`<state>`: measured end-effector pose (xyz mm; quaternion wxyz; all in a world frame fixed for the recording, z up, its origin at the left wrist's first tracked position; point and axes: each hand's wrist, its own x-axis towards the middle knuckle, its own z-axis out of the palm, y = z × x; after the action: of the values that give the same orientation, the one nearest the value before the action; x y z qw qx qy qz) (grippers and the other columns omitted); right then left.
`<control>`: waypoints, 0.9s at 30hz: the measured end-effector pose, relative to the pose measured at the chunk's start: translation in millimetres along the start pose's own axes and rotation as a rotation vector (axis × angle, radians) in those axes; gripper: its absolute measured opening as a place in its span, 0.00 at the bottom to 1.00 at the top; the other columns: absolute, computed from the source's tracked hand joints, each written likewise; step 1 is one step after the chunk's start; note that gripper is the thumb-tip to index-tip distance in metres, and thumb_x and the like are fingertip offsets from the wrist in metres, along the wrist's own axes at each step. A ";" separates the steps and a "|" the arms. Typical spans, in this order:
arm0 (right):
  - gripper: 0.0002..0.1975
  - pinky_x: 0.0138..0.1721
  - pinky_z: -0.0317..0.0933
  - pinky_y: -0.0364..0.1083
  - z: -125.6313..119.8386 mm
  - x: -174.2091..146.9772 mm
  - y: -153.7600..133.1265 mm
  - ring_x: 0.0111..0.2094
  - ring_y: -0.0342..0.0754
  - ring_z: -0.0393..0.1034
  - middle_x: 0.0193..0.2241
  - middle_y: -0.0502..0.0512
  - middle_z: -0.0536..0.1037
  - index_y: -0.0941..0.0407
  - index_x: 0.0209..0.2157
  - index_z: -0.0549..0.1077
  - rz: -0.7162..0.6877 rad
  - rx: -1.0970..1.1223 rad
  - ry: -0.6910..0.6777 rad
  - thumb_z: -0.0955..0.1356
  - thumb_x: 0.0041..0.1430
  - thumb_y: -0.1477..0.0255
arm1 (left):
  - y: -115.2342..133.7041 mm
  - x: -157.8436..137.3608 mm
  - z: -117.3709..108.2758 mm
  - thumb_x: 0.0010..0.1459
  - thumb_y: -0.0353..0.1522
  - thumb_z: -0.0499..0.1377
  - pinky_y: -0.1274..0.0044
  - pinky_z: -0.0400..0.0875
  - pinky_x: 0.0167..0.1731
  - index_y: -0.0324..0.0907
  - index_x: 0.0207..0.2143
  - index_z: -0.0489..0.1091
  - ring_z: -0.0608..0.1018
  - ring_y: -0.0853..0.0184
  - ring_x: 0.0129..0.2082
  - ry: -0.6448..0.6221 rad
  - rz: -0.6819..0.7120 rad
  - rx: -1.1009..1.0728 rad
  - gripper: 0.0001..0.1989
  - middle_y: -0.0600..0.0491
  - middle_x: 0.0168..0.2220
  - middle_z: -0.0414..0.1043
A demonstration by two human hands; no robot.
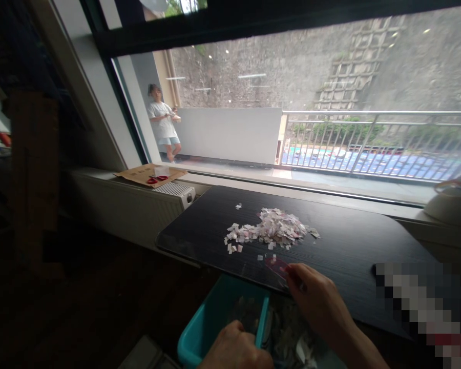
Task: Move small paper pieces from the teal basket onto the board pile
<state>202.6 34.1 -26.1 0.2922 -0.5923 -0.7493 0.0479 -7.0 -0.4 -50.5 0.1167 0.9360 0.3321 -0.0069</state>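
A heap of small pale paper scraps lies on the dark table, with a few loose pieces around it. Close to the table's front edge, my right hand pinches a thin, see-through reddish piece of plastic, its far end near the loose scraps. Below that edge is a teal bin with some scraps inside. My left hand is closed at the bin's near rim; its fingertips are hidden.
Red-handled scissors lie on brown cardboard upon the sill, above a white radiator. More scraps show beneath the table, right of the bin. Beyond the window stands a person. A blurred-out object sits at the table's right.
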 end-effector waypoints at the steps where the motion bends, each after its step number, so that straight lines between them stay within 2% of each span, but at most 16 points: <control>1: 0.10 0.31 0.60 0.43 1.9 2.8 -0.9 0.29 0.46 0.72 0.29 0.52 0.78 0.53 0.34 0.73 -0.008 0.008 -0.002 0.61 0.62 0.72 | -0.3 -0.5 0.3 0.48 0.34 0.69 0.77 0.54 0.25 0.41 0.15 0.64 0.61 0.72 0.15 0.005 0.005 0.007 0.18 0.61 0.13 0.50; 5: 0.10 0.30 0.59 0.43 4.4 18.1 0.7 0.29 0.48 0.73 0.29 0.53 0.78 0.54 0.34 0.73 0.034 -0.045 0.043 0.61 0.62 0.71 | -1.8 -1.7 1.1 0.48 0.35 0.69 0.77 0.55 0.26 0.41 0.15 0.64 0.58 0.73 0.13 0.023 0.017 -0.015 0.19 0.62 0.13 0.49; 8: 0.10 0.31 0.59 0.43 4.8 22.5 -3.2 0.30 0.49 0.73 0.29 0.53 0.78 0.54 0.34 0.73 0.025 -0.061 0.014 0.61 0.62 0.72 | -2.6 -0.7 2.1 0.49 0.36 0.69 0.77 0.55 0.27 0.41 0.15 0.64 0.59 0.73 0.14 0.001 0.006 0.000 0.19 0.62 0.13 0.50; 12: 0.09 0.31 0.59 0.42 3.3 16.7 -9.9 0.30 0.47 0.72 0.30 0.51 0.77 0.53 0.34 0.73 -0.032 0.024 -0.050 0.61 0.62 0.73 | -2.3 0.6 3.0 0.49 0.36 0.68 0.76 0.55 0.26 0.41 0.16 0.65 0.63 0.71 0.16 -0.037 0.001 0.042 0.17 0.60 0.14 0.56; 16: 0.09 0.30 0.58 0.43 -1.3 15.0 -4.0 0.28 0.47 0.70 0.28 0.51 0.76 0.53 0.33 0.72 0.021 0.014 -0.008 0.61 0.63 0.70 | -2.2 2.1 5.4 0.49 0.37 0.68 0.75 0.56 0.27 0.41 0.17 0.67 0.64 0.70 0.16 -0.046 0.002 0.071 0.16 0.59 0.15 0.61; 19: 0.09 0.31 0.58 0.43 -0.4 15.8 -2.6 0.29 0.48 0.71 0.28 0.52 0.76 0.54 0.33 0.72 0.029 0.007 -0.030 0.61 0.63 0.70 | -2.9 3.6 6.1 0.51 0.38 0.68 0.75 0.57 0.28 0.41 0.19 0.69 0.65 0.70 0.16 -0.057 0.016 0.078 0.16 0.58 0.16 0.64; 24: 0.10 0.32 0.58 0.43 5.6 10.2 -14.4 0.30 0.47 0.71 0.29 0.51 0.76 0.53 0.34 0.73 -0.022 0.071 -0.099 0.60 0.64 0.72 | 0.2 5.6 -1.7 0.52 0.38 0.67 0.75 0.60 0.30 0.42 0.23 0.73 0.72 0.67 0.19 -0.170 0.005 0.123 0.11 0.56 0.20 0.71; 27: 0.09 0.32 0.58 0.43 5.4 8.3 -14.1 0.30 0.47 0.70 0.29 0.51 0.76 0.54 0.33 0.72 -0.026 0.088 -0.091 0.61 0.64 0.72 | 3.4 7.4 -6.7 0.53 0.37 0.67 0.75 0.62 0.30 0.42 0.25 0.74 0.73 0.65 0.20 -0.207 -0.001 0.128 0.09 0.53 0.22 0.74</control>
<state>186.7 39.1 -21.5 0.2841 -0.5662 -0.7668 0.1037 0.5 3.1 -43.9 0.0904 0.9355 0.3178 -0.1247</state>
